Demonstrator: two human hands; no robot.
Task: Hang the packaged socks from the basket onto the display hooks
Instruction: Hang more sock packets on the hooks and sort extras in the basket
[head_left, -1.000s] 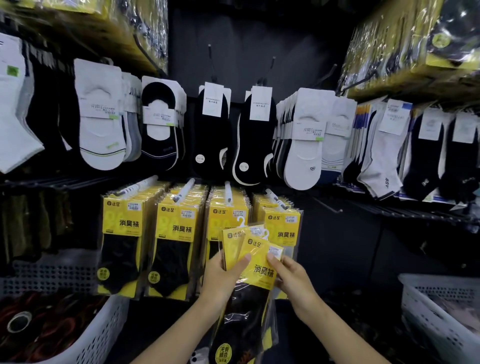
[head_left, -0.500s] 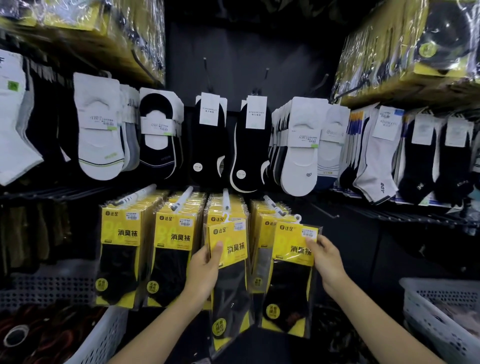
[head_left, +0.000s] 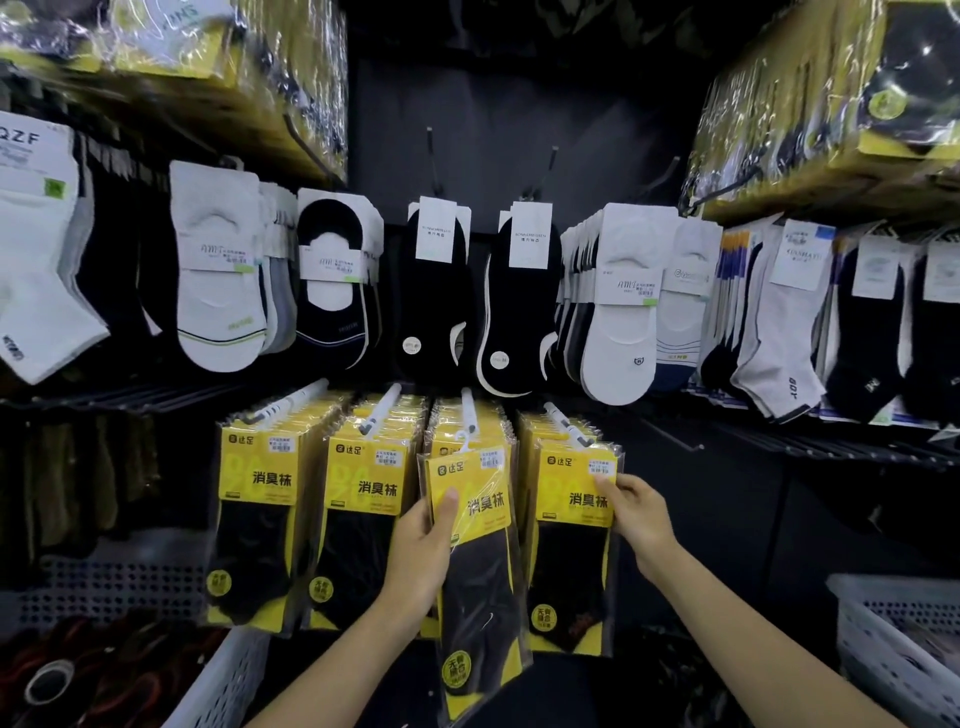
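Note:
My left hand (head_left: 425, 551) grips a yellow-and-black sock packet (head_left: 475, 561) by its left edge, thumb on the front. The packet's white hanger sits at the tip of the third white display hook (head_left: 469, 410). My right hand (head_left: 636, 512) holds the right edge of another sock packet (head_left: 574, 540), which hangs at the front of the fourth hook (head_left: 563, 423). Two more hooks to the left carry full rows of the same yellow packets (head_left: 260, 519).
White and black socks (head_left: 618, 306) hang on the row above. A white perforated basket (head_left: 904, 649) stands at the lower right and another basket (head_left: 218, 680) at the lower left. Wrapped yellow stock (head_left: 831, 104) lies on the shelves overhead.
Both packets went from one bunch in my hands to separate hooks. The right packet has slid onto the fourth hook; the left packet has risen to the third hook's tip.

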